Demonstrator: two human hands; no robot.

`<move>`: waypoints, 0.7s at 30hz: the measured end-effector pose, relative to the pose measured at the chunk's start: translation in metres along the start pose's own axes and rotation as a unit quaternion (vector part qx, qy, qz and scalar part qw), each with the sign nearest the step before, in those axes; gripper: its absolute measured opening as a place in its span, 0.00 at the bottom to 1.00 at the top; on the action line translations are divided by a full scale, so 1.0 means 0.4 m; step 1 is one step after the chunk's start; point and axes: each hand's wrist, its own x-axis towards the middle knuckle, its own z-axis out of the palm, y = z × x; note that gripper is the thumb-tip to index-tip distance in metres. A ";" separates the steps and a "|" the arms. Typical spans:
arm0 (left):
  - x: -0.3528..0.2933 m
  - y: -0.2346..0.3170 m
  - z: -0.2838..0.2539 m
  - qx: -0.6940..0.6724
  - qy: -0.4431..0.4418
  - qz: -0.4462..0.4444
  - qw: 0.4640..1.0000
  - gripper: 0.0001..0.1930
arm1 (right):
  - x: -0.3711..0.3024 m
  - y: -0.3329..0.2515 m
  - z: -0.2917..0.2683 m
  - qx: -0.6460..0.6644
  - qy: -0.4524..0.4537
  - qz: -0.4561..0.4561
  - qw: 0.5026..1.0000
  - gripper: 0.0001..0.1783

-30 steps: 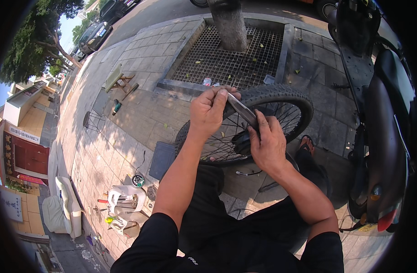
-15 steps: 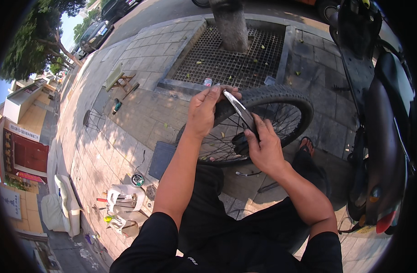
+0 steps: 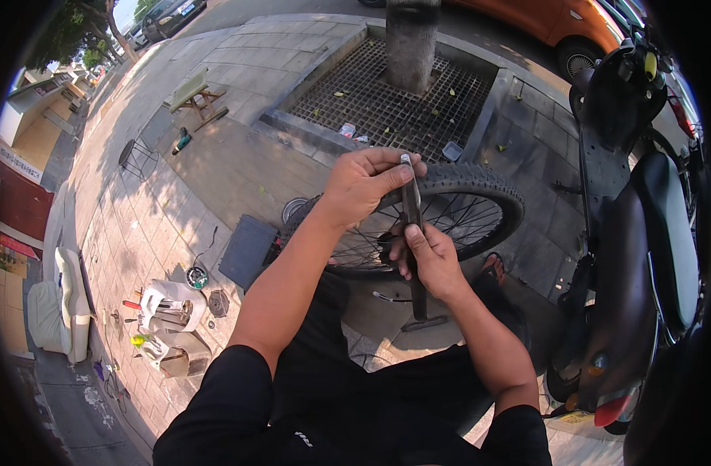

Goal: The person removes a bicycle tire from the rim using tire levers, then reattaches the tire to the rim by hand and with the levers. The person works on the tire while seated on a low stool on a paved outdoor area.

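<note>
Upright in front of me is a long, flat, dark metal bar (image 3: 412, 206) with a shiny upper tip. My left hand (image 3: 357, 186) pinches it near that tip between thumb and fingers. Lower down, my right hand (image 3: 439, 268) is closed round its middle, and the bar's lower end sticks out below. Just behind both hands, a spoked bicycle wheel (image 3: 483, 186) with a knobbly black tyre leans at a slant. My left hand and forearm cover part of its left side. The bar crosses in front of the spokes; whether it touches them I cannot tell.
A dark box (image 3: 248, 252) lies left of the wheel, with white cut-open tool holders (image 3: 169, 299) beyond it. A scooter (image 3: 643, 233) stands at the right. Ahead are a tree grate (image 3: 355, 85), a folding stool (image 3: 191, 92) and a power drill (image 3: 183, 141). My sandalled foot (image 3: 491, 270) is beside the wheel.
The metal bar has turned from a slant to nearly upright, its broad bright face now darker. My right hand has come lower and left. The view has shifted, showing more orange car.
</note>
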 end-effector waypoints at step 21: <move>0.048 -0.021 -0.022 -0.076 0.087 0.031 0.993 0.12 | -0.022 0.011 -0.005 -0.034 0.079 0.066 0.994 0.31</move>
